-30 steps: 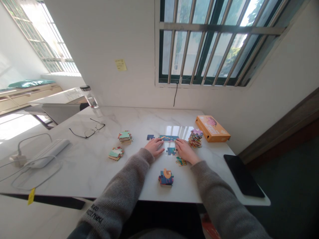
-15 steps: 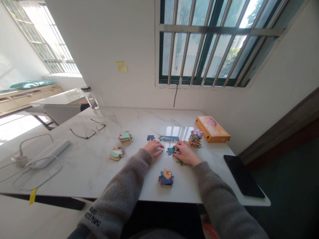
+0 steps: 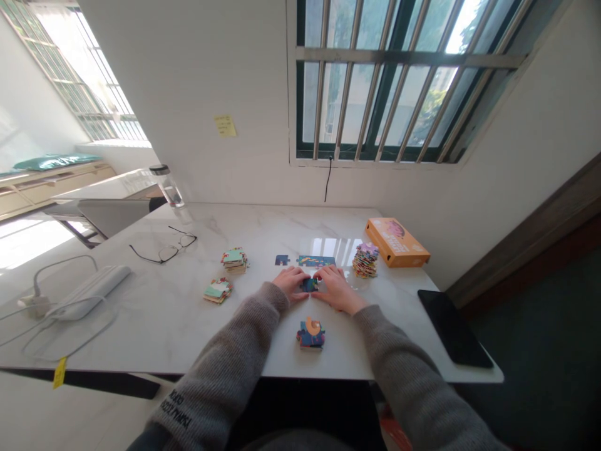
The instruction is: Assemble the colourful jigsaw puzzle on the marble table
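A dark blue jigsaw puzzle piece lies between my two hands on the white table. My left hand has its thumb and fingertips closed on the left side of the piece. From the other side, my right hand pinches its right edge; the fingers partly cover it. Just beyond the hands are a joined blue puzzle strip and a single dark blue puzzle piece to its left. Nearer the front edge sits a small stack of blue and orange puzzle pieces.
Stacks of puzzle pieces stand left and right of the hands, with a lower stack at left. An orange box, a black tablet, glasses, a bottle and a power strip surround the work area.
My right hand has moved left with the puzzle piece toward my left hand. Both hands now meet around it, and my left fingers have closed in on its side.
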`<action>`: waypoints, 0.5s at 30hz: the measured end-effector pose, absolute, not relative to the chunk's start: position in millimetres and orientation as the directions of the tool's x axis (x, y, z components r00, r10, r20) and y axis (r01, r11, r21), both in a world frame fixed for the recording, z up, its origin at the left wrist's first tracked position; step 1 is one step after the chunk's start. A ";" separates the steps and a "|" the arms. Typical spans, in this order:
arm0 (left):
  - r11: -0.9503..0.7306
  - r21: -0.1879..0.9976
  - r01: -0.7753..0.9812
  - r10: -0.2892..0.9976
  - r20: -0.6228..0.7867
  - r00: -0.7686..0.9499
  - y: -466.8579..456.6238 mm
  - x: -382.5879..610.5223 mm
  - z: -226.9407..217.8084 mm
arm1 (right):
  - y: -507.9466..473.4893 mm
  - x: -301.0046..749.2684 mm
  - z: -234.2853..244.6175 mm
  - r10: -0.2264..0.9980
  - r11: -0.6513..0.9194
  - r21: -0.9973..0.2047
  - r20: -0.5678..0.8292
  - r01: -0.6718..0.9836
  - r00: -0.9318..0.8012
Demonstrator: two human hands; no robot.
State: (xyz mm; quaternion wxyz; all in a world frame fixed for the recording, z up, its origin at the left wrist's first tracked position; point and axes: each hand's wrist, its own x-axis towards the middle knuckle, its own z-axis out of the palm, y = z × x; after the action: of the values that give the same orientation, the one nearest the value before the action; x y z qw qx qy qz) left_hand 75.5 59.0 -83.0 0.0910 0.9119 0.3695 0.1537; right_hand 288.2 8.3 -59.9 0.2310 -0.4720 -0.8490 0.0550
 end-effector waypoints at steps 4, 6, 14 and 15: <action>-0.708 0.285 0.647 0.705 0.222 0.674 60.1 73.3 -85.4 | 8.4 290.4 -61.0 0.817 0.562 -0.321 0.359 0.762 -0.451; -0.695 0.281 0.662 0.718 0.220 0.661 61.0 71.5 -86.7 | 9.8 294.8 -59.7 0.813 0.560 -0.358 0.409 0.747 -0.414; -0.651 0.245 0.718 0.759 0.208 0.617 60.7 65.3 -87.1 | 18.6 322.2 -55.6 0.824 0.485 -0.492 0.533 0.723 -0.190; -0.649 0.246 0.719 0.760 0.208 0.615 60.5 64.5 -86.8 | 18.9 323.3 -56.3 0.826 0.485 -0.494 0.529 0.722 -0.193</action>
State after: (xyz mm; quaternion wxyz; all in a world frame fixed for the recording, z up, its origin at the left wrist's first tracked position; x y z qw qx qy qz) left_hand 64.5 60.5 -86.8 0.0692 0.8960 0.4129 0.1479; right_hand 323.3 18.9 -56.3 0.3879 -0.5030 -0.7694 0.0673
